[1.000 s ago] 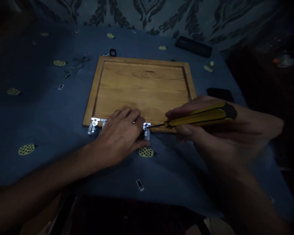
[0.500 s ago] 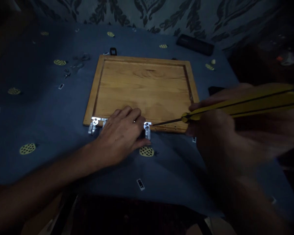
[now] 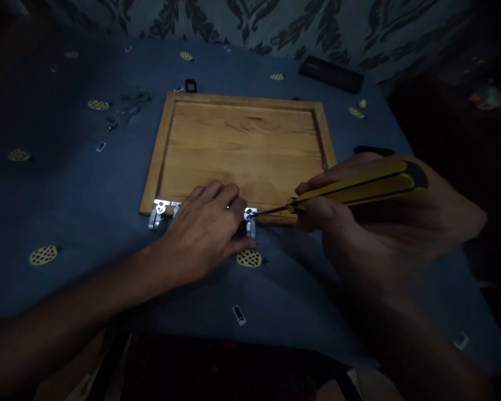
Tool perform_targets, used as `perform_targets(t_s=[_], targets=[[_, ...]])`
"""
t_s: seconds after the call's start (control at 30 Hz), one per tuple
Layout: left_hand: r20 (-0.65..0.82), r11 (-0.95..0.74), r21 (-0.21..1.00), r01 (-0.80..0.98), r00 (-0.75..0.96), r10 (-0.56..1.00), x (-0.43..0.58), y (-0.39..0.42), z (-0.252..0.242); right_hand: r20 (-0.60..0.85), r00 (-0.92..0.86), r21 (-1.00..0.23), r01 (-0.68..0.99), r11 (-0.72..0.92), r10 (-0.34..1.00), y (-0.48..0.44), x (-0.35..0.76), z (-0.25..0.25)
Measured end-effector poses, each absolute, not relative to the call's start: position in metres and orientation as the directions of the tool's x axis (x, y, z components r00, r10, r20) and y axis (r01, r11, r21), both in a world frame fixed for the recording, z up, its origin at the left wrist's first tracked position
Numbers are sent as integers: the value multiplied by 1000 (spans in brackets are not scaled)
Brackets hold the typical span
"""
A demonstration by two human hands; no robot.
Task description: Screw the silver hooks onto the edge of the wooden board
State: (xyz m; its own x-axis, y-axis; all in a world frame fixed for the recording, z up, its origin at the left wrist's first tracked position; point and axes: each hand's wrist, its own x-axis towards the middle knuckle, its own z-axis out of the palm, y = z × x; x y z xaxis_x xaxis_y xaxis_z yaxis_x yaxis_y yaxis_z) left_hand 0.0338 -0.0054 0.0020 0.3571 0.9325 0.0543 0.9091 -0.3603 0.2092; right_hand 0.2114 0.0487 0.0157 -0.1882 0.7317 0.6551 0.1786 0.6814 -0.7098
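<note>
A framed wooden panel lies flat, with a silvery metal fitting along its near edge. Two looped metal parts of the fitting hang past that edge, one at the left and one beside my thumb. My left hand rests over the middle of the fitting, fingers curled and pressing it to the panel; it hides that stretch. In my right hand is a yellow and black screwdriver, slanting down to the left. Its tip meets the fitting's right end, at or very near a screw there.
A blue cloth with pineapple prints covers the table. Behind the panel lie a black case and a small black square ring. Small metal pieces lie at the left, and a dark flat object is partly behind my right hand.
My right hand and the screwdriver have moved left, bringing the tip from just right of the fitting onto its right end. My left hand keeps its place on the fitting.
</note>
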Motion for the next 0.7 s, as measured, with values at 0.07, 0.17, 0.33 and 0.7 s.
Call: perform_targets(t_s=[0.07,0.17,0.33,0.7], targets=[[72,-365,202,909,358,931,34,-5,1,655,-194,-709,178,683,731,48,210,16],[75,-363,198,911,355,932,34,-5,0,647,-215,-716,158,680,732,50,209,17],[77,-360,215,908,352,933,33,-6,1,638,-337,-712,84,697,692,59,219,22],[61,-358,227,906,354,933,34,-5,2,634,-483,-663,61,746,604,64,227,30]])
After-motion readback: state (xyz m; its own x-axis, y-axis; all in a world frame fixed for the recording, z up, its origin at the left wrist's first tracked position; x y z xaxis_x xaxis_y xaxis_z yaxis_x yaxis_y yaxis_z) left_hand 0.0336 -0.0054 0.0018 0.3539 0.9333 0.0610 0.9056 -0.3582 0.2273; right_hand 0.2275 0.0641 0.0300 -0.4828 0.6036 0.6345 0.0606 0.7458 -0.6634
